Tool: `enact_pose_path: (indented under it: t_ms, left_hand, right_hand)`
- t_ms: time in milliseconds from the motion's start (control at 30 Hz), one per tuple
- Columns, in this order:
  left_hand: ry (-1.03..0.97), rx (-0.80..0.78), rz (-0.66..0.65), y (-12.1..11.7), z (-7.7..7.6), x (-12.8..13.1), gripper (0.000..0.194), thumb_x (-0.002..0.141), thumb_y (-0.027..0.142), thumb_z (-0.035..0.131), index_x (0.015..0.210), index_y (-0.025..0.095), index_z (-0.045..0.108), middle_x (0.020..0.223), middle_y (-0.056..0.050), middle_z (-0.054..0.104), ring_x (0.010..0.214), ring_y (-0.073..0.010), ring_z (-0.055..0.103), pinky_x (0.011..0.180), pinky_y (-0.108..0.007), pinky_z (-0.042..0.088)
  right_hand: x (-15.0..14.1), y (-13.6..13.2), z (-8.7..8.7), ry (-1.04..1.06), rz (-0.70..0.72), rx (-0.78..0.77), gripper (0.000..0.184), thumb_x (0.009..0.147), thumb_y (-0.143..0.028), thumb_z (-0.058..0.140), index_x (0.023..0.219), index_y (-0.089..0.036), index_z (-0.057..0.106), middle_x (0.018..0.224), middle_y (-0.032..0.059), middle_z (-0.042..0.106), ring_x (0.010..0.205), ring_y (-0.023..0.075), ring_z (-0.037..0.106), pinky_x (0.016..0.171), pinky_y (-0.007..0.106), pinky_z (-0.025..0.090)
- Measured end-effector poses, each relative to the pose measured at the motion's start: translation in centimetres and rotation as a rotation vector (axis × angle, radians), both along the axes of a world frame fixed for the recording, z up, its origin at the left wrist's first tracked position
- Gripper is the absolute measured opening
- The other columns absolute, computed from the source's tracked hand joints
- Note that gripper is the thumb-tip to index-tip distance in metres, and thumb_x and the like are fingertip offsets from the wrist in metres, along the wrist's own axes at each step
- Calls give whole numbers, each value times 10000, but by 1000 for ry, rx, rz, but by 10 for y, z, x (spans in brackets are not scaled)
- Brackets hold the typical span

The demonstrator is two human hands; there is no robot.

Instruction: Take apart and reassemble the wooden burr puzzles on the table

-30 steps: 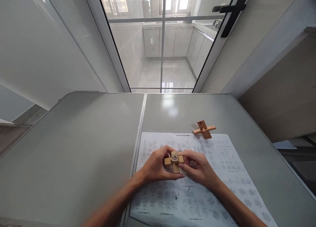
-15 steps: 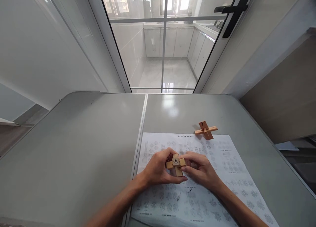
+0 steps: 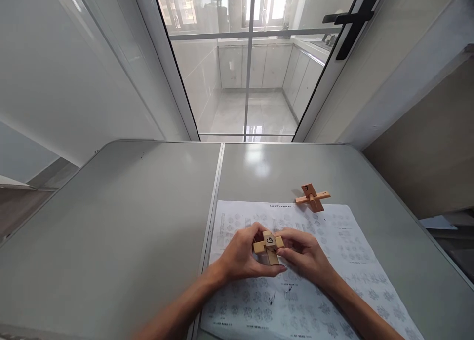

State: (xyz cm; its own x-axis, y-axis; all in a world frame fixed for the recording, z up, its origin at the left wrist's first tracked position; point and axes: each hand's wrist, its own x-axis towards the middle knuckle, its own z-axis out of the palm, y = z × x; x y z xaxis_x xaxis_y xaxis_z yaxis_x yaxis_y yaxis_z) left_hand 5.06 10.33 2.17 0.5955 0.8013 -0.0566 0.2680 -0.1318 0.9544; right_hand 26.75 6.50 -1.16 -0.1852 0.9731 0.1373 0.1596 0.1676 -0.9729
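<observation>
A pale wooden burr puzzle (image 3: 270,242) of interlocking bars is held over the paper, with a black mark on the bar end facing up. My left hand (image 3: 246,253) curves round its left side, fingers behind and thumb along the bottom bar. From the right, my right hand (image 3: 305,253) pinches the right bar between thumb and fingers. Under both hands lies a large printed sheet (image 3: 255,288) with rows of small diagrams. Beyond them, at the sheet's top edge, rests a second, reddish wooden cross-shaped puzzle (image 3: 313,198), also marked in black.
The grey table (image 3: 122,241) has a light seam (image 3: 213,202) running down it, left of the sheet. Behind the table's far edge stands a glass door (image 3: 274,103) with a black handle (image 3: 348,18). A white wall panel (image 3: 92,83) rises at the left.
The pale puzzle has tipped slightly in my hands, which keep their hold. The whole view has shifted a little, so everything sits slightly farther right and lower.
</observation>
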Motion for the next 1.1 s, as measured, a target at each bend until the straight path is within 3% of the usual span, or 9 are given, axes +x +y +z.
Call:
enact_pose_path:
  t_ms: [233, 400, 500, 667, 767, 900, 1100]
  left_hand:
    - [25, 43, 8, -2, 0, 1, 501, 670, 390, 925, 957, 224, 549, 750, 70, 570, 618, -105, 477, 574, -236, 398]
    - [30, 77, -22, -1, -1, 2, 475, 671, 339, 926, 961, 217, 570, 827, 44, 656, 673, -120, 561, 631, -251, 436]
    - [62, 68, -18, -1, -3, 3, 522, 665, 398, 951, 1022, 215, 618, 841, 33, 667, 691, -132, 563, 640, -261, 451]
    - [107, 130, 31, -1, -8, 2, 615, 682, 470, 958, 1124, 206, 621, 825, 26, 648, 681, -145, 566, 650, -281, 484]
    - [130, 294, 117, 2, -10, 0, 628, 747, 412, 927, 1240, 218, 590, 985, -32, 700, 844, -207, 642, 793, -344, 543]
    - [295, 555, 298, 14, -11, -9, 547, 808, 344, 867, 1257, 223, 580, 1148, -90, 678, 1081, -303, 630, 976, -466, 523]
    - [497, 688, 512, 34, -17, -25, 519, 813, 379, 862, 1205, 193, 577, 1267, -143, 620, 1210, -363, 570, 1037, -527, 493]
  right_hand:
    - [1, 0, 5, -11, 24, 28, 298, 948, -514, 761, 1016, -235, 840, 698, 3, 587, 615, 164, 472, 592, 301, 409]
    - [-3, -2, 6, 97, 55, -4, 292, 954, -502, 756, 1072, -242, 814, 813, 36, 661, 717, 201, 562, 673, 325, 475]
    - [-5, -2, 3, 233, 3, -107, 341, 941, -542, 757, 1055, -223, 793, 826, 44, 669, 691, 195, 574, 630, 316, 489]
    - [-3, 3, 4, 441, -156, -238, 394, 908, -577, 783, 1039, -207, 740, 645, -39, 500, 514, 120, 415, 508, 266, 405]
    - [1, 7, 7, 515, -225, -276, 401, 898, -573, 797, 1035, -202, 728, 656, -49, 470, 501, 100, 366, 490, 252, 364]
    - [2, 11, 11, 550, -238, -295, 409, 860, -580, 830, 1000, -212, 723, 680, -43, 488, 500, 92, 349, 484, 249, 346]
    - [2, 11, 9, 521, -177, -307, 416, 862, -576, 827, 1038, -209, 743, 687, -40, 487, 513, 102, 364, 488, 258, 344]
